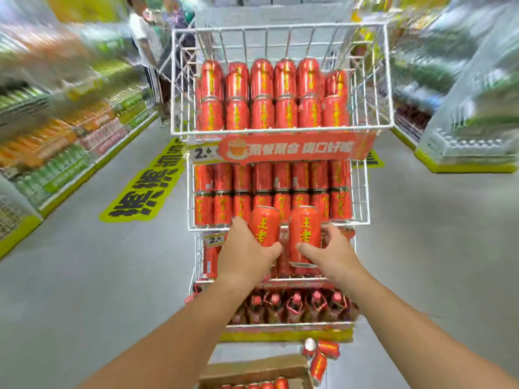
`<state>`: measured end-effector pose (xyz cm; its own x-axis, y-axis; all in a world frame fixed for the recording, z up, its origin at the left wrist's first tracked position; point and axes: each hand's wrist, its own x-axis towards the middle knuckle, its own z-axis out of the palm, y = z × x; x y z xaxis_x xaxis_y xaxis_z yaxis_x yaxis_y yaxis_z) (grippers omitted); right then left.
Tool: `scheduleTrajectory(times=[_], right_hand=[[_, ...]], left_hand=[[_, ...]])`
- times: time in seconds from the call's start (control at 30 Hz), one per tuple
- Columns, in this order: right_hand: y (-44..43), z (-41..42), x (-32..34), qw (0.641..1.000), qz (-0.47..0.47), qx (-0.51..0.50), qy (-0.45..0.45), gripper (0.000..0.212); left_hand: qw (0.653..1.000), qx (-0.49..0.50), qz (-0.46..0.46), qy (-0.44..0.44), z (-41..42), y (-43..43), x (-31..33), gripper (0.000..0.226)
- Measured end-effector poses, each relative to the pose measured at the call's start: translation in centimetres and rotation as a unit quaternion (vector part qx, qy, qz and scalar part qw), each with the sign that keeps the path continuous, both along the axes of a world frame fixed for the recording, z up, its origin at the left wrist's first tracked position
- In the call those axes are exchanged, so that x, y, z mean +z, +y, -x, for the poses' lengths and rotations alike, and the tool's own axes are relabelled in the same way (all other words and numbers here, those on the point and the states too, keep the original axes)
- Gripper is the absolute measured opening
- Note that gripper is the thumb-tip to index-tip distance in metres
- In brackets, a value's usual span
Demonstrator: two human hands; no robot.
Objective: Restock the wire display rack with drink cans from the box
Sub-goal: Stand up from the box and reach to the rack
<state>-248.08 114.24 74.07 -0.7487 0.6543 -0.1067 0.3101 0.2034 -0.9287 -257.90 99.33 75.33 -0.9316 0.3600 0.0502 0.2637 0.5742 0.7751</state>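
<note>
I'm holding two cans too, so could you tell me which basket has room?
Top basket: free above its cans and beside the right wall. Middle basket: packed. Each hand holds a can at the third tier.

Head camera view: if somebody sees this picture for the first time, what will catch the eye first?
First, the tall white wire display rack in the middle of the aisle, its tiers packed with red drink cans. In front of its second tier, the left hand and right hand each hold one red can with yellow characters. At the bottom edge lies the open brown cardboard box, with loose red cans on the floor beside it.
</note>
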Motion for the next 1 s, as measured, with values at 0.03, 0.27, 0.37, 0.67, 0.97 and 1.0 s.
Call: scheduleTrajectory(times=[0.03, 0.27, 0.37, 0.67, 0.97, 1.0], right_hand=[[0.0, 0.1, 1.7, 1.0, -0.007, -0.003, 0.013, 0.049], [1.0, 1.2, 11.8, 0.994, -0.066, -0.019, 0.08, 0.048], [2.2, 1.8, 15.2, 0.992, -0.067, -0.018, 0.106, 0.05], [11.0, 6.5, 22.7, 0.98, -0.093, -0.035, 0.174, 0.047], [22.8, 14.2, 23.5, 0.982, -0.084, -0.021, 0.168, 0.044], [23.8, 15.1, 23.2, 0.983, -0.083, -0.021, 0.163, 0.042]], left_hand=[[1.0, 0.001, -0.004, 0.011, 0.1, 0.0, 1.9, 0.061], [0.996, -0.009, -0.05, 0.072, 2.2, 0.7, 12.3, 0.064], [0.994, -0.009, -0.07, 0.086, 2.8, 2.0, 15.9, 0.059], [0.99, -0.005, -0.092, 0.109, 6.0, 9.5, 22.8, 0.045], [0.993, 0.006, -0.09, 0.082, 11.3, 21.1, 23.5, 0.052], [0.993, 0.014, -0.085, 0.086, 11.9, 22.2, 23.3, 0.054]])
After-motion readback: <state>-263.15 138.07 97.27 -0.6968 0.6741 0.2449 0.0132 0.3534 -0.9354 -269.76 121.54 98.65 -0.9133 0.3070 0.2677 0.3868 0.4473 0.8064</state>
